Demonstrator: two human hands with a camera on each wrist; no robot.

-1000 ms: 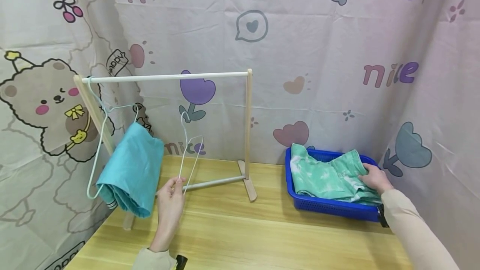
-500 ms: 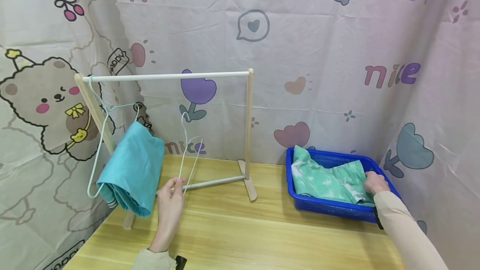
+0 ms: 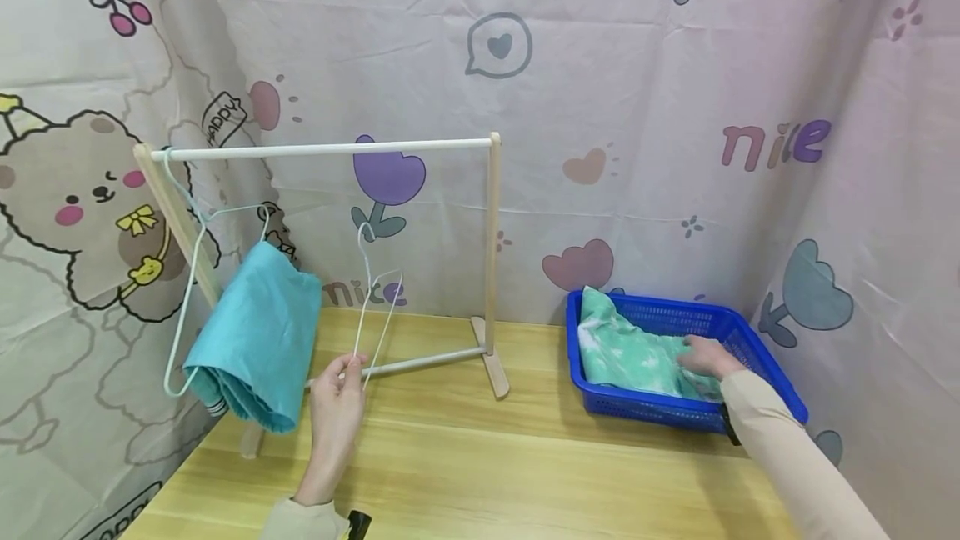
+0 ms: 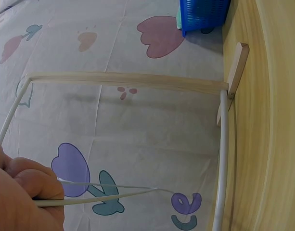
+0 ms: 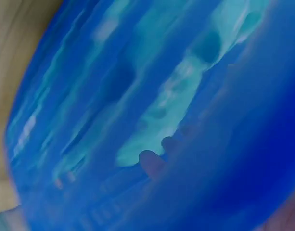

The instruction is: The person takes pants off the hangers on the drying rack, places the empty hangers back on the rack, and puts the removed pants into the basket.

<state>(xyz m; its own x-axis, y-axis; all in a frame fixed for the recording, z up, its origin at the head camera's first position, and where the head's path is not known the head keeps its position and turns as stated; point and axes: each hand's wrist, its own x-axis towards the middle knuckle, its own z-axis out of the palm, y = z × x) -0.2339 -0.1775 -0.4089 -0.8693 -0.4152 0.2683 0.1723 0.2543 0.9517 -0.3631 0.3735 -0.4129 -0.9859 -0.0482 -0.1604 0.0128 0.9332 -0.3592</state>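
My left hand pinches a thin white wire hanger between thumb and fingers, its hook pointing up in front of the drying rack. The left wrist view shows the hanger's wire running out from the curled fingers. On the right, my right hand reaches into a blue plastic basket and grips the right end of a green and white tie-dye garment. Seen from the right wrist, fingertips are at the garment's edge, partly behind the blurred basket wall.
A turquoise garment hangs on a pale hanger at the rack's left end. The rack's right foot stands on the wooden table. Printed curtains enclose the back and sides.
My right hand has moved left inside the basket, and the garment's right end has been drawn inward, baring the basket's right side. My left hand still holds the hanger.
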